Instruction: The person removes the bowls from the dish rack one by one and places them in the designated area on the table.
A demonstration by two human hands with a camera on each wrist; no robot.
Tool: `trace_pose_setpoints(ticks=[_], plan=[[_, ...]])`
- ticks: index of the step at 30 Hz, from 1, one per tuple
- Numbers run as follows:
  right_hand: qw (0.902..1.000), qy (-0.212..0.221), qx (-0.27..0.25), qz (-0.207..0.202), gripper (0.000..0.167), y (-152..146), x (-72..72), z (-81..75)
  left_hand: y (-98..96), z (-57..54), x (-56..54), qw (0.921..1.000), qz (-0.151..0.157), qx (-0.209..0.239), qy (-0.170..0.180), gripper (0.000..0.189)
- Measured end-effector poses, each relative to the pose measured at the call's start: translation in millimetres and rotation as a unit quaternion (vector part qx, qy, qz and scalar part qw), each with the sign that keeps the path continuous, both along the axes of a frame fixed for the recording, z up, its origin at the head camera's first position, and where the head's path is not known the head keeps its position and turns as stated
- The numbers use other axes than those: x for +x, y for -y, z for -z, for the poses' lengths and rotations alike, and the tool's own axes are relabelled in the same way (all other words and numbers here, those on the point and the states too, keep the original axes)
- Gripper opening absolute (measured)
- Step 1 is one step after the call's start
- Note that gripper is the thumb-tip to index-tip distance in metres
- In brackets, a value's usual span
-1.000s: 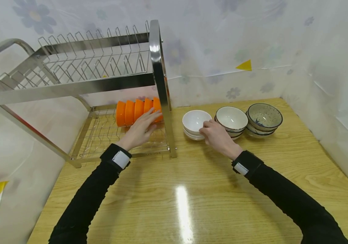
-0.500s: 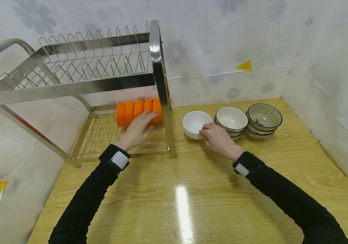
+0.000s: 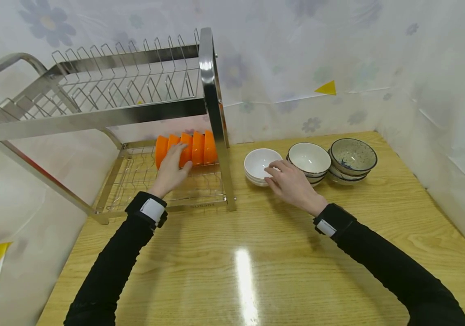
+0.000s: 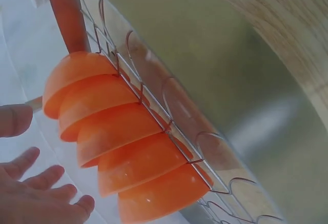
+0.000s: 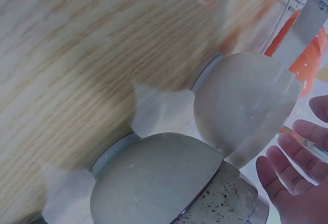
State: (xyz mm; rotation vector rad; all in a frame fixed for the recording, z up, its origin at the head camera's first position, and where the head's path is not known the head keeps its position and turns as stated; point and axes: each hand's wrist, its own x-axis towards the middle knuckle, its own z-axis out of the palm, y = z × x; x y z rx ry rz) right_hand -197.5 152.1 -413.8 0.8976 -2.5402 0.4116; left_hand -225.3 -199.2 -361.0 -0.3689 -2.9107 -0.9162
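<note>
The left hand (image 3: 170,170) is moving leftward along the orange bowls (image 3: 198,149) since the earlier frame; the right hand (image 3: 291,186) is loosening beside the white bowls (image 3: 262,162). Both are gripping nothing, fingers relaxed. Five orange bowls, partly hidden by the left hand, are standing left of centre in the rack (image 3: 134,115). Right of centre, three stacks are sitting: white, cream-lined bowls (image 3: 310,157), speckled bowls (image 3: 354,155); their lower bowls are overlapping, defying exact counting.
</note>
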Motion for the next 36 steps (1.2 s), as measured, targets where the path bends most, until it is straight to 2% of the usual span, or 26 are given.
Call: trace_pose_setpoints(ticks=[8, 9, 15, 19, 23, 28, 32, 36], plan=[[0.9998, -0.01, -0.018, -0.008, 0.028, -3, 3.2, 0.0, 11.9, 3.3, -4.2, 0.9977, -0.056, 0.038, 0.011, 0.064], [0.9997, -0.012, -0.021, -0.01, 0.028, -4, 3.4, 0.3, 14.8, 6.4, -6.5, 0.9971, -0.059, 0.047, 0.004, 0.065], [0.9992, -0.019, -0.03, -0.018, 0.027, -6, 5.3, 0.2, 25.0, 5.3, -8.4, 0.9935, -0.084, 0.075, 0.013, 0.068], [0.9992, -0.019, -0.031, -0.018, 0.027, -7, 5.3, 1.6, 27.6, 0.8, -7.1, 0.9879, -0.105, 0.108, 0.037, 0.071], [0.9992, -0.021, -0.031, -0.016, 0.026, -7, 4.9, 3.5, 30.6, 0.0, -8.2, 0.9787, -0.126, 0.154, 0.05, 0.072], [0.999, -0.023, -0.035, -0.017, 0.026, -7, 5.8, 3.4, 33.2, -0.6, -9.4, 0.9594, -0.159, 0.217, 0.085, 0.074], [0.999, -0.024, -0.034, -0.016, 0.025, -7, 6.5, 3.6, 36.6, -0.1, -11.5, 0.9468, -0.175, 0.245, 0.113, 0.075], [0.9991, -0.025, -0.033, -0.013, 0.025, -7, 7.2, 3.6, 39.4, 1.0, -14.5, 0.9378, -0.185, 0.265, 0.127, 0.073]])
